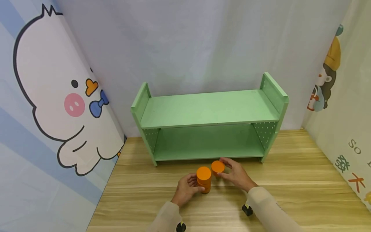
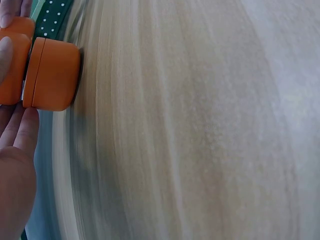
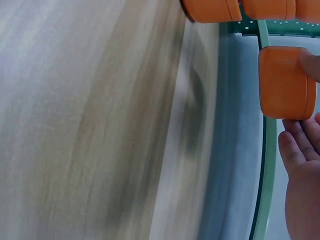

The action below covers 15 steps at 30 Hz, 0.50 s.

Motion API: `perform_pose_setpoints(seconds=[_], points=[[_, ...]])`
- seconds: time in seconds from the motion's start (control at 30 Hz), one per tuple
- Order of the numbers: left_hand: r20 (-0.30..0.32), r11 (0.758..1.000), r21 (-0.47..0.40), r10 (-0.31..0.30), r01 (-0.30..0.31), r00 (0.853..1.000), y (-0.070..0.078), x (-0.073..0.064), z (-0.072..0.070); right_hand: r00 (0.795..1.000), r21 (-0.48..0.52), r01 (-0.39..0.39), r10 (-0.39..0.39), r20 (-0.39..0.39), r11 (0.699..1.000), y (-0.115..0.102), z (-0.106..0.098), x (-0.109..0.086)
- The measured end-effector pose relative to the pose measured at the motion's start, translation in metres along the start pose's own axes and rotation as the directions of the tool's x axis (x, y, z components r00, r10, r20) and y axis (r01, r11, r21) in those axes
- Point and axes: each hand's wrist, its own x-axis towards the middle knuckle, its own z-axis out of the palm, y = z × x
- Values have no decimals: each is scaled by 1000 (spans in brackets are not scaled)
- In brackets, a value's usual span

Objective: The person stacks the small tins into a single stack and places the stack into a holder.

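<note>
As two bare hands work close together above a wood-grain table (image 1: 130,199), we find an orange stack (image 1: 204,181) standing upright just in front of a green shelf (image 1: 208,109), which rises beyond it toward twelve o'clock. The left hand (image 1: 185,189), at the stack's eight o'clock, curls about it, thumb on the near side and fingers farther round, parted only by the stack's own width. At the stack's two o'clock, a single orange container (image 1: 218,167) hangs clear of the table, a gap between the two showing in the right wrist view. The right hand (image 1: 238,175), coming in from the container's four o'clock, grips it by the sides with thumb and bent fingers. The stack may number three tiers, though the left hand's fingers keep us from a sure count.

For tidy handling, we judge, the left hand's hold should be light: firm enough to stop a lean, too gentle to push one tier off another. We would carry the single container level, pinched only at the sides so that top and underside are free, and guide it clear of the stack's upper rim, where a knock could tip the tiers. The shelf's front edge, toward twelve o'clock, also calls for room around the right hand's knuckles.
</note>
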Motion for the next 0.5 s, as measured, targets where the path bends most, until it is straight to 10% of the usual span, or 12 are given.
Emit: perform_pose_setpoints(seconds=[0.5], points=[[4,1000,12,19,-19,1000,1,-2,0,999,-18,35,-35,-3,999,-11,-6,-2]])
